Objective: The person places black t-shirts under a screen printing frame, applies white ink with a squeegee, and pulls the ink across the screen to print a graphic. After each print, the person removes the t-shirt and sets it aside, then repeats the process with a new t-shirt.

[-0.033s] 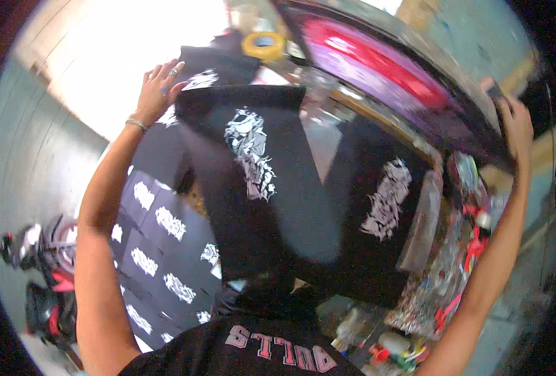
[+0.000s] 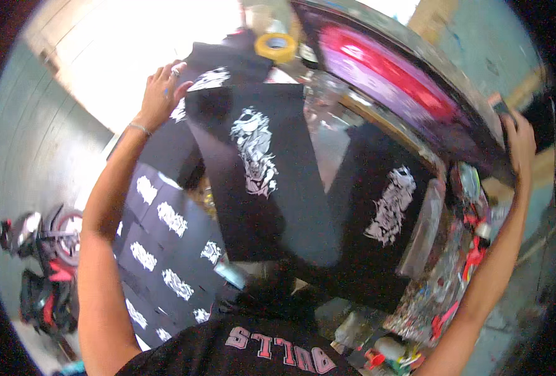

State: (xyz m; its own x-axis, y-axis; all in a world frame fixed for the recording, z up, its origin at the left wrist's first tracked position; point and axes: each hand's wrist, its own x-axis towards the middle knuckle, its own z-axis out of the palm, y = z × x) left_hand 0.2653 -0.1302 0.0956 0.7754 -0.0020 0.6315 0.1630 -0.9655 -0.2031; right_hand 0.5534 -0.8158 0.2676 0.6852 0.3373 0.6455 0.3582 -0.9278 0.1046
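Note:
A black cloth panel (image 2: 271,219) with a grey and white graphic hangs or lies in front of me, its outline like two trouser legs. My left hand (image 2: 165,93) is at its upper left corner, thumb and fingers closed on the cloth edge. Behind that corner are more dark printed cloth pieces (image 2: 228,57). At the far right my right hand (image 2: 519,139) is wrapped around the end of a raised screen printing frame (image 2: 478,141). Pink, red and purple ink covers the frame's mesh (image 2: 384,69). The fingertips of my right hand are partly hidden.
Several printed black pieces (image 2: 172,219) are laid out at left. A yellow tape roll (image 2: 275,47) stands at the back. Clear plastic and bottles clutter the right edge, with a red cap (image 2: 374,358) near me. A motorcycle (image 2: 52,238) is parked at far left.
The cloth's top fold has flattened and its lower edge has come up slightly. The whole view has shifted a little. Both hands keep their places.

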